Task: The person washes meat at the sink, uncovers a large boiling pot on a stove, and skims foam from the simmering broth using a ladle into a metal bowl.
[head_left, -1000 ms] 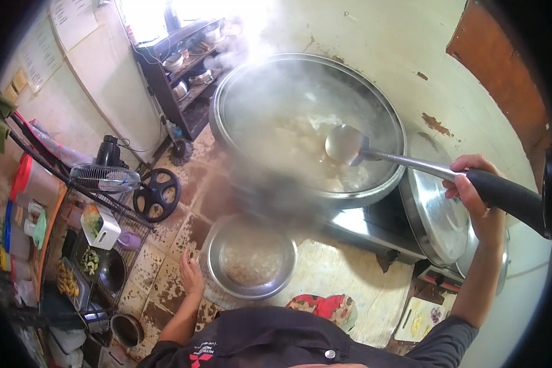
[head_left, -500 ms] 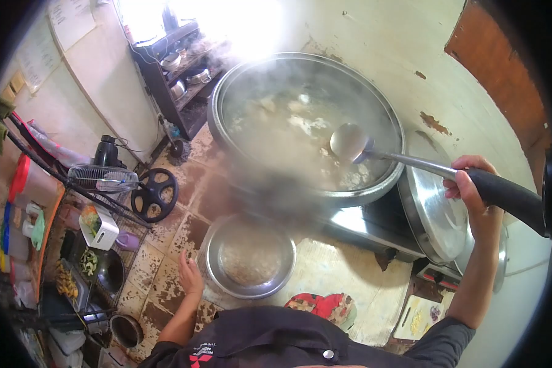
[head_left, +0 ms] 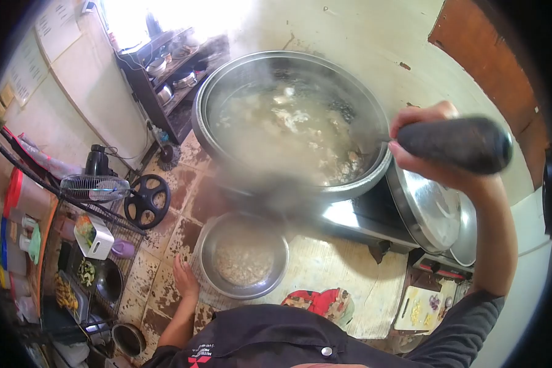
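Observation:
My right hand (head_left: 435,175) is closed around the black handle of a ladle (head_left: 463,144), raised over the right side of a large round pot (head_left: 356,191). The handle's end points toward me; the ladle's bowl is out of sight, and I cannot tell how deep it sits. Whitish pieces (head_left: 291,118) lie in the cloudy, steaming liquid. My left hand (head_left: 186,277) holds nothing, its fingers stretched out, at the left side of a metal basin (head_left: 206,257). Pale chunks in liquid (head_left: 244,260) fill the basin's bottom. Steam blurs the pot's near edge.
A big metal lid (head_left: 432,211) leans right of the pot, beside the stove (head_left: 380,214). A red patterned cloth (head_left: 319,302) lies near my body. At right is a cutting board (head_left: 405,316) with chopped food. A fan (head_left: 96,187) and a rack of vegetables stand left.
My right hand has moved up and left, tipping the ladle's handle steeply toward me. Its bowl, visible above the pot before, no longer shows. My left hand stays by the basin.

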`<state>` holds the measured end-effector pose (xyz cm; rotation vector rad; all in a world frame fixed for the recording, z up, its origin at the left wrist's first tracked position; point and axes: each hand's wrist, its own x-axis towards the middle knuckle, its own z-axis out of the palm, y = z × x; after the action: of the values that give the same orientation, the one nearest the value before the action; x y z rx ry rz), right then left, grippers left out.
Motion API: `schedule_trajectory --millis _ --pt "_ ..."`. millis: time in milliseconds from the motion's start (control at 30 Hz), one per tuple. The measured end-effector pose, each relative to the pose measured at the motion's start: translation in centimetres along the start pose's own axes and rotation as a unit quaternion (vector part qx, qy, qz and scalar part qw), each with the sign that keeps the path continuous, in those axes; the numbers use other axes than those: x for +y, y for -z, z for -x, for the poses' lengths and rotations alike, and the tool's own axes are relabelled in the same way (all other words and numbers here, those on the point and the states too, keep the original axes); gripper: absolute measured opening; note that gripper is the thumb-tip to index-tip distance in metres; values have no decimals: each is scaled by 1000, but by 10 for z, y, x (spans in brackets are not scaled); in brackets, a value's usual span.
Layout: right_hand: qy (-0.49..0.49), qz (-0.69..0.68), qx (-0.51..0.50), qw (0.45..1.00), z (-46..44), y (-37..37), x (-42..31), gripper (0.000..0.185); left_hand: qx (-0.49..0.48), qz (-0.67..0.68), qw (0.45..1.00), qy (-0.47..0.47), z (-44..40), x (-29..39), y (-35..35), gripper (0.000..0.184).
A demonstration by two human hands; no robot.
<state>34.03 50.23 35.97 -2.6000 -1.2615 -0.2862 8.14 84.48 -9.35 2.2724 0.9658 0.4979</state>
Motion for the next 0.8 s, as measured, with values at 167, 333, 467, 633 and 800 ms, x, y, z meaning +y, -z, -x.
schedule_trajectory --millis 167,333,467,633,800 --pt "-47 -39 -47 997 -26 10 2 8 -3 -3 1000 6 -2 -1 1 56" --pt "-152 -114 -64 980 -32 31 4 14 -1 -7 1000 9 0 2 3 54" --pt "-137 -151 -34 978 -24 42 36 29 -5 10 1000 11 -1 2 2 51" --pt "-168 -171 -6 971 -14 50 46 42 -5 8 1000 12 -1 6 3 50" --pt "-183 -203 19 962 -4 51 59 44 -10 -3 1000 15 -2 0 0 52"
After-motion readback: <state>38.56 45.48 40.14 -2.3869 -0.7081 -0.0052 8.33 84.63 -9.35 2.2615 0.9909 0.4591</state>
